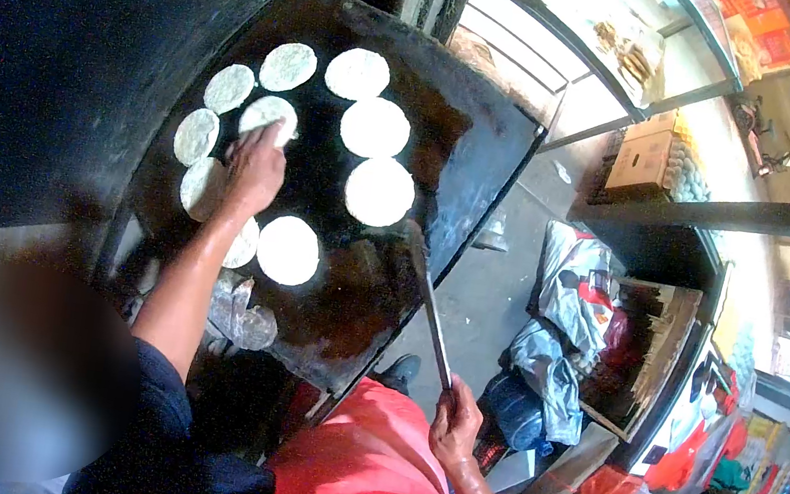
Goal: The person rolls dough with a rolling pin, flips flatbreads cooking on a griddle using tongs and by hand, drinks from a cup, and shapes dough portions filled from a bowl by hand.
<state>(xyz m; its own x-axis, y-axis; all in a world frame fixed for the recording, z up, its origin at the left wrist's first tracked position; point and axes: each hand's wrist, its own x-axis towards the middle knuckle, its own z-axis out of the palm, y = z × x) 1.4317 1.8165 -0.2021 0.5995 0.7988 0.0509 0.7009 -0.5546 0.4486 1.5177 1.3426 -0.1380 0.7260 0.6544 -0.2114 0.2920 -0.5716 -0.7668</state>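
Several round pale flatbreads (380,191) lie on a dark, flat griddle (346,311). My left hand (258,167) reaches over the griddle, its fingers stretched onto the near edge of one flatbread (270,112) in the left group. Part of another flatbread (200,187) is hidden behind that hand. My right hand (457,422) is closed around the handle of a long, narrow spatula (433,315). The spatula's far end rests at or just over the griddle's right side, below the right column of flatbreads; contact cannot be told.
Crumpled plastic (242,315) sits at the griddle's near left edge. To the right, plastic bags (575,282) and a wooden crate (643,353) stand on the floor. A glass display case (636,38) and a cardboard box (642,158) are farther off. A blurred round patch covers the lower left.
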